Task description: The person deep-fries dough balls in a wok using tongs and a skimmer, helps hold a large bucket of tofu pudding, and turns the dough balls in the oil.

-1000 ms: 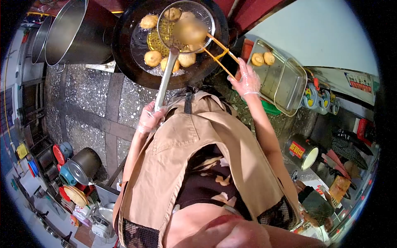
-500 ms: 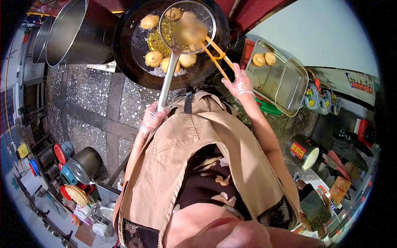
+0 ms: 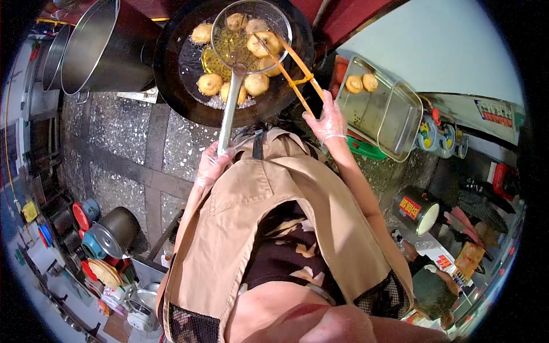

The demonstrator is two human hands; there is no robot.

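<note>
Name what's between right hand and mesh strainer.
In the head view: wooden tongs, spanning from the right hand to the mesh strainer, with the wok rim also between.

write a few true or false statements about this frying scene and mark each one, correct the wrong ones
1. The left hand holds the strainer by its handle. True.
2. The right hand grips the orange tongs. True.
3. Both hands are bare. False: each wears a clear glove.
4. The strainer's mesh is over the metal tray. False: it is over the wok.
5. Two browned pieces lie in the metal tray. True.
6. The wok has no food in it. False: several browned pieces are in it.
</note>
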